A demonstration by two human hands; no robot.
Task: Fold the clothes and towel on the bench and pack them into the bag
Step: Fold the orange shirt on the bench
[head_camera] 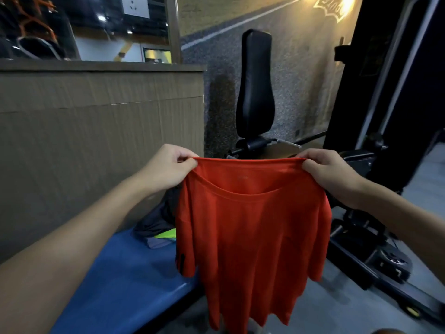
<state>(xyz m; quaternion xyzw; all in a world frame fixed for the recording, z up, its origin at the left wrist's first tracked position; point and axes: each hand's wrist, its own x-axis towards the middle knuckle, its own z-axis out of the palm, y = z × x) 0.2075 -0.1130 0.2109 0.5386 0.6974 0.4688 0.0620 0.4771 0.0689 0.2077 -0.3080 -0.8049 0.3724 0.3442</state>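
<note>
At mid-frame, the left hand (168,169) and the right hand (330,174) each pinch a shoulder corner of the red T-shirt (252,237), thumb and curled fingers closed on the cloth, so its top edge runs taut and level between them. From that line the shirt hangs straight down, long axis vertical, neckline toward the camera, its hem near the bottom of the frame and resting on nothing.

The blue tabletop (125,273) lies at lower left, below and beside the left hand, the nearer of the two. Laying the shirt flat would likely call for a swing leftward and down.

A heap of dark clothes (156,222) with a yellow-green patch sits at the tabletop's far end, just behind the sleeve at frame left, so the open surface is the near part. A black machine frame (375,261) stands close on the right. No bag is in view.
</note>
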